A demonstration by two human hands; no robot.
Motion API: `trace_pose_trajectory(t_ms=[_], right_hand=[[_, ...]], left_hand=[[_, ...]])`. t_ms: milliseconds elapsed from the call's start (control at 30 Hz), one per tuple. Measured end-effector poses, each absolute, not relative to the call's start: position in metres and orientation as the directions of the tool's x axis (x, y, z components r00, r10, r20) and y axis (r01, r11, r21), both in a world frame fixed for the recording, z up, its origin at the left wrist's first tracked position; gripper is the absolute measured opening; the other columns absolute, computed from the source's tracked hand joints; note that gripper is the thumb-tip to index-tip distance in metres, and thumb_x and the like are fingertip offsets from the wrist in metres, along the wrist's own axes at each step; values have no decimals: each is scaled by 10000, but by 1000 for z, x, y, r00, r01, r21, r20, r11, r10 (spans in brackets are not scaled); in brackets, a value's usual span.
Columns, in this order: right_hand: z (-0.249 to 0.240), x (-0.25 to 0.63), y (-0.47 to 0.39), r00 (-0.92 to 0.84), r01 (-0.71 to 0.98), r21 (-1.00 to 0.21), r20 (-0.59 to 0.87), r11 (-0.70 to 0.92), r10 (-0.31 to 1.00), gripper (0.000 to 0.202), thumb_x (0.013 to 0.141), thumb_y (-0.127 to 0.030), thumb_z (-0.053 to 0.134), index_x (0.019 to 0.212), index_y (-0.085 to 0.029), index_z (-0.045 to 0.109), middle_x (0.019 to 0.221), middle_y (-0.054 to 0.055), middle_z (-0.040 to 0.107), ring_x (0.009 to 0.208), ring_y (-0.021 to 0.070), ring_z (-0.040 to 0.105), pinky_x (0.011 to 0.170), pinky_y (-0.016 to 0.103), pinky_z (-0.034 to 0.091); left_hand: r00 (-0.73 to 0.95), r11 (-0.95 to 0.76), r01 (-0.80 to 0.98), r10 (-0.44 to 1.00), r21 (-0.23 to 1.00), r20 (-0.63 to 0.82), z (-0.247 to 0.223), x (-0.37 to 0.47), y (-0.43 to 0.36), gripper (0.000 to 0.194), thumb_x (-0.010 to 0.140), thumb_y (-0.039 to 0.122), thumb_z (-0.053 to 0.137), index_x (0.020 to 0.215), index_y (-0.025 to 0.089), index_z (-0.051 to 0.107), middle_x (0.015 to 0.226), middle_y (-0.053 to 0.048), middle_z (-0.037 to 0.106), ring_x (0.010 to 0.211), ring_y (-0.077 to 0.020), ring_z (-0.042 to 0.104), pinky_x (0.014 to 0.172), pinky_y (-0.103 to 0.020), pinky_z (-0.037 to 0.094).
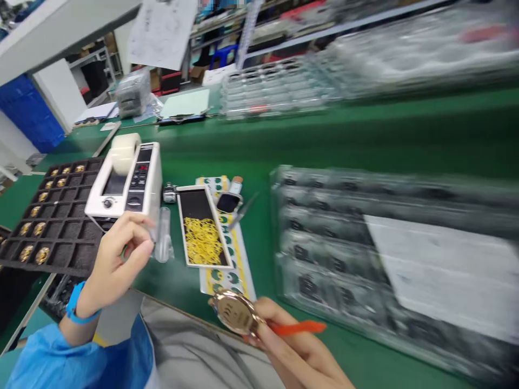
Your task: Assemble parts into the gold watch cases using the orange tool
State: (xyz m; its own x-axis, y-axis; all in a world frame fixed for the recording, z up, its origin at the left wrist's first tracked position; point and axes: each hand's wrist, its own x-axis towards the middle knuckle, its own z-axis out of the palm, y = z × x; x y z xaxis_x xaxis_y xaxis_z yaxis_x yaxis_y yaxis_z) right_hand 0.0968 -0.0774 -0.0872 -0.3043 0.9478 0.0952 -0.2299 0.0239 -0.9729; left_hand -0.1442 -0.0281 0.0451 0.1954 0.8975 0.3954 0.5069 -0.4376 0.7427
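My right hand (pixel 298 337) grips a rose-gold watch case (pixel 233 312) between thumb and fingers, its marked back facing up, above the bench's front edge. A slim orange strip (pixel 302 327) juts out of the same hand; its kind does not show. My left hand (pixel 124 259) is closed, thumb and fingertips together, just in front of a white tape dispenser (pixel 146 183). Whatever sits in that pinch, if anything, is hidden. Between the hands lies a shallow white-rimmed tray (pixel 184 237) of yellow rings (pixel 203 240), resting on a sticker sheet (pixel 239 254).
Left stands a black compartment tray (pixel 68 256) with several gold pieces. A clear blister tray (pixel 284 243) with a white paper (pixel 441 270) fills the right. Near the middle are tweezers (pixel 244 212), a square watch (pixel 228 202) and a clear tube (pixel 163 235). More clear trays (pixel 275 92) line the back.
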Motion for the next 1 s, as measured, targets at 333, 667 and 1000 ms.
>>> trace_pose_trajectory(t_ms=[333,667,1000], right_hand=[[-61,96,-76,-269,-489,-854,-46,-178,962,427,861,-586,665,734,-191,562,694,-17,421,602,115,382,573,224,397],[-61,96,-81,-274,-501,-826,-130,-257,953,467,811,-623,713,699,-188,583,695,-17,442,646,128,394,626,255,337],[-67,96,-81,-300,-501,-827,-112,-256,947,437,848,-596,691,718,-190,592,704,-20,460,666,129,408,643,256,333]], left_hand=[[534,-152,221,846,963,11,5,-84,-38,226,891,229,629,670,186,638,714,12,440,643,-142,399,559,-262,306],[553,-120,297,831,947,-68,2,-81,-37,209,885,221,617,681,183,646,729,18,447,684,-142,409,602,-262,317],[552,-156,322,832,934,-52,0,-81,-36,210,870,197,611,662,176,623,722,22,471,683,-136,431,633,-268,335]])
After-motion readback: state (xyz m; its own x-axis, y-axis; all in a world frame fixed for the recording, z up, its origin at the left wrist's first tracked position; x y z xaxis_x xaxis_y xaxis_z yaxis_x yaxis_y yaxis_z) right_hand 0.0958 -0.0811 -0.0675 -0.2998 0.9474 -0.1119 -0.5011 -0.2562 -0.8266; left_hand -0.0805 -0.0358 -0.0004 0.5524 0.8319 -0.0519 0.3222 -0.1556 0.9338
